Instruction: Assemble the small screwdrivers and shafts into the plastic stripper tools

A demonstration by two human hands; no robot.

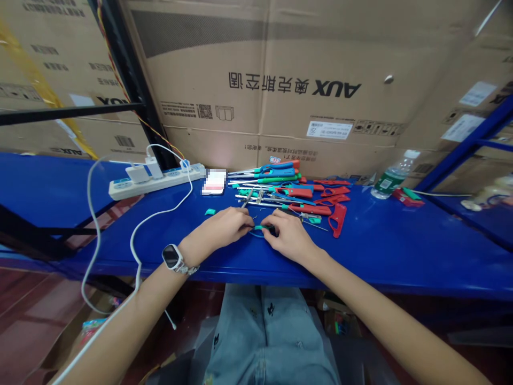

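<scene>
My left hand (222,230) and my right hand (286,235) meet over the blue shelf (385,246), both pinching a small teal part (259,228) with a thin metal rod between the fingertips. A watch sits on my left wrist (173,258). Just behind my hands lies a pile of red, blue and green handled tools with metal shafts (288,187). One loose teal piece (210,212) rests left of my left hand.
A white power strip (154,182) with plugged chargers and a white cable (94,214) lies at the back left. A plastic bottle (393,179) lies at the right. Large cardboard boxes (280,80) stand behind the shelf. Black and blue rack posts frame both sides.
</scene>
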